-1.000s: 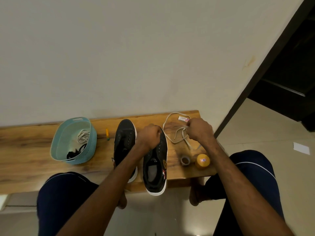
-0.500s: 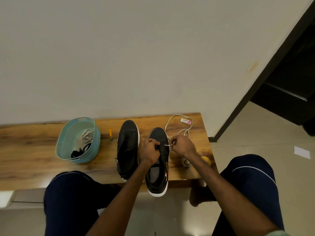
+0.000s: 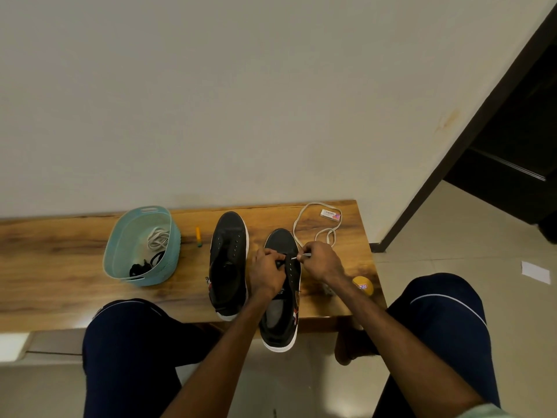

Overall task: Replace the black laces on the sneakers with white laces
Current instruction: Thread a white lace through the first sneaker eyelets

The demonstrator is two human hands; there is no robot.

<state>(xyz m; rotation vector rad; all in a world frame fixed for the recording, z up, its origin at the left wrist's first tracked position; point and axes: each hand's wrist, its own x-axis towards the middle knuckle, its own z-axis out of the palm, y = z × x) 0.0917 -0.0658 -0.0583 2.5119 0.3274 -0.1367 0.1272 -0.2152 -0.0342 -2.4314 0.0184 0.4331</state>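
Two black sneakers with white soles lie side by side on the wooden bench (image 3: 60, 267), toes toward the wall, both without laces. My left hand (image 3: 266, 273) grips the eyelet edge of the right sneaker (image 3: 283, 315). My right hand (image 3: 319, 262) pinches the tip of a white lace (image 3: 304, 215) just beside the sneaker's upper eyelets; the lace loops away behind it across the bench. The left sneaker (image 3: 227, 260) lies untouched. A teal basket (image 3: 126, 236) at the left holds a second white lace (image 3: 158, 238) and black laces (image 3: 141, 267).
An eraser in a white wrapper (image 3: 330, 214) lies inside the lace's loop near the wall. A yellow round container (image 3: 363, 285) sits by my right wrist. A small yellow stick (image 3: 198, 236) lies between basket and left sneaker. My knees flank the bench's front edge. A dark doorway opens at the right.
My right hand came from the lace loop at the back of the bench to the right sneaker, carrying the lace tip. My left hand slid down the sneaker to its eyelets.
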